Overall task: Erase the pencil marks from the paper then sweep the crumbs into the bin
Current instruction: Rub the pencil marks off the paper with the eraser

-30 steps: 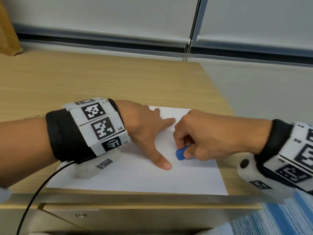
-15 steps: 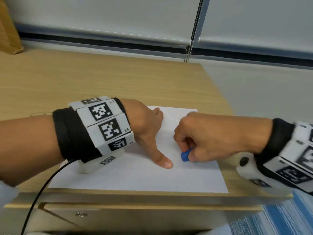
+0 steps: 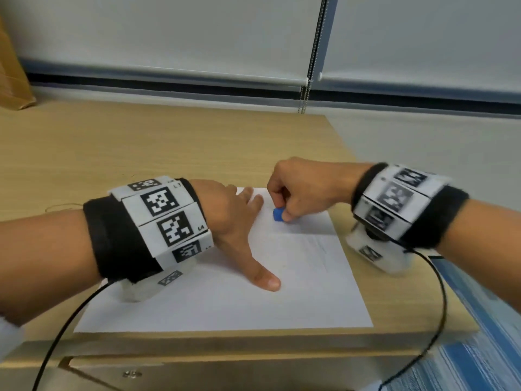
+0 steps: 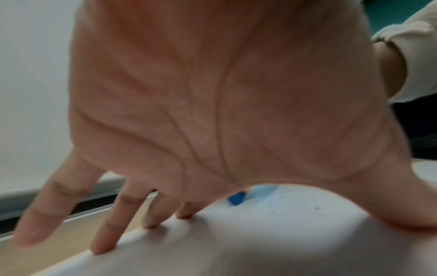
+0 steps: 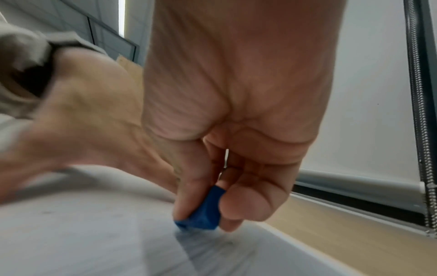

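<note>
A white sheet of paper (image 3: 225, 303) lies flat on the wooden bench (image 3: 141, 148), close to its near right corner, its long sides running away from the person. The left hand (image 3: 236, 221) is spread flat on the sheet, fingertips (image 4: 104, 248) pressing near the far edge and the thumb stretched toward the near side. The right hand (image 3: 298, 190) pinches a small blue eraser (image 3: 277, 214) between thumb and curled fingers, at the far right part of the sheet, just beside the left hand's fingers. The eraser tilts, its lower corner touching the paper (image 5: 194, 224) and its long axis rising into the grip. Faint pencil marks (image 3: 318, 246) show on the right half, nearer than the eraser. Small dark crumbs (image 4: 272, 205) speckle the paper by the eraser. No container is in sight.
</note>
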The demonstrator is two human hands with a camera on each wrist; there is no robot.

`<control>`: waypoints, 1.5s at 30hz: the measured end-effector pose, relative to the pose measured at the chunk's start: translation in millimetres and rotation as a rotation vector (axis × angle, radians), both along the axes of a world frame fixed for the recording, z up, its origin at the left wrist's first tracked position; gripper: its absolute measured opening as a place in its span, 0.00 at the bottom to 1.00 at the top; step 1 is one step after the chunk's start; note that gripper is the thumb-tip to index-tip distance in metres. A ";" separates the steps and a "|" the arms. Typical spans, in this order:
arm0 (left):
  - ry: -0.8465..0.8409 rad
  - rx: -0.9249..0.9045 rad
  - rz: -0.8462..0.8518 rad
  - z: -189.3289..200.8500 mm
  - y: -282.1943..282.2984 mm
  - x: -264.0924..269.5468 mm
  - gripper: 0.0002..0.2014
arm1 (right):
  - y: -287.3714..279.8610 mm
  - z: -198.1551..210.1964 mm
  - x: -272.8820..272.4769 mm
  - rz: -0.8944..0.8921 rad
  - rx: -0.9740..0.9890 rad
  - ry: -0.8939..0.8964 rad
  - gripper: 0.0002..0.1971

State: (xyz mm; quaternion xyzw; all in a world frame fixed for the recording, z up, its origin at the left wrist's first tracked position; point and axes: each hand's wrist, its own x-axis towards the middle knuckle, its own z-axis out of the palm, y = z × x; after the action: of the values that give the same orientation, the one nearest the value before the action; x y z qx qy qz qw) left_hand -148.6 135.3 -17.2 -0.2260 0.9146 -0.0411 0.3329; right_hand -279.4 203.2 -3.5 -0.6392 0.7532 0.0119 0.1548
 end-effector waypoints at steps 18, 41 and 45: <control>-0.011 0.011 0.008 -4.1 -6.5 -6.6 0.75 | -6.9 -2.0 9.1 0.109 0.116 -0.003 0.05; -0.014 -0.009 0.024 0.3 2.0 -3.7 0.73 | 26.5 2.6 30.7 0.086 0.202 -0.055 0.05; -0.014 -0.012 0.031 -0.4 -1.8 -3.6 0.74 | 30.8 1.2 27.0 0.100 0.123 -0.021 0.05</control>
State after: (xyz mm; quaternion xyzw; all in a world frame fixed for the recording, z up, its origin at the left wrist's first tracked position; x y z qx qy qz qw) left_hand -152.2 133.5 -17.6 -0.2421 0.9084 -0.0429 0.3383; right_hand -252.4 234.0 -2.3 -0.6653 0.7166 0.0593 0.2008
